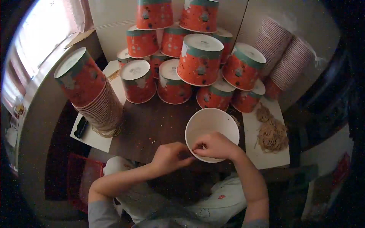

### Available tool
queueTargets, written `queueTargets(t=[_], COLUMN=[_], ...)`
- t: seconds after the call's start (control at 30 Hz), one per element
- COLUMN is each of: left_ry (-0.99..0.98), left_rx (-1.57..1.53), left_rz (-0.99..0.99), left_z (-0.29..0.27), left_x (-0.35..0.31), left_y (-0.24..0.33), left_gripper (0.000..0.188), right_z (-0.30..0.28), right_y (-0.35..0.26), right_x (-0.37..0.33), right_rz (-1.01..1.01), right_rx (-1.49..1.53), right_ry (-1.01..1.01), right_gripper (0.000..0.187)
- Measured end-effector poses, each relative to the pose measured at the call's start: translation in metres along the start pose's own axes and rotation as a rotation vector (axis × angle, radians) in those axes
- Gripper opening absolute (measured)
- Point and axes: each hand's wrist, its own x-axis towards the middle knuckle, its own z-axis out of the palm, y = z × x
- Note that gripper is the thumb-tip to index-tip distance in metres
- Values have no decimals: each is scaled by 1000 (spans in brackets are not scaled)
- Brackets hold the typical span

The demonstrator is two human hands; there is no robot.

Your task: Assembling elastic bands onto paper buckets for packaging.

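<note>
A white-lined paper bucket (213, 121) sits on the dark table in front of me, its mouth tilted up toward me. My right hand (216, 146) reaches over the near rim into the bucket, fingers curled and pinched together against the inner wall. Just outside that rim, on the left, is my left hand (173, 156), its thumb and fingers closed close to the bucket's wall. Whatever small thing lies between the fingers of either hand is too hidden to name. To the right, a tangled pile of tan strings (272, 133) rests on a white board.
Upside-down orange and green paper buckets (199, 60) are piled at the back. A tall nested bucket stack (91, 93) leans at left, beside a small black object (80, 127). Plastic-wrapped nested stacks (289, 62) stand back right. Small pale specks dot the table (142, 121).
</note>
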Motion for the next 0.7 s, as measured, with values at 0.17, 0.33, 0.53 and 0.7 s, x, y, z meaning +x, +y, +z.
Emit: queueTargets(t=[0.17,0.33,0.53,0.7], left_ry=[2,28,-153,-295], left_rx=[100,75,-412,-1075], left_rz=[16,22,-299,-206], left_z=[11,10,-20,-44], left_x=[-2,0,7,13], left_y=[-8,-7,-12,-13], left_gripper=[18,14,11,6], right_z=[3,-2,-16,-19], right_y=[4,3,4,11], right_x=[0,-2,-11,-17], right_rz=[-12,-17,84,69], right_rx=[40,25,46,101], right_ry=[14,9,-58,31], right_gripper=[16,20,30,21])
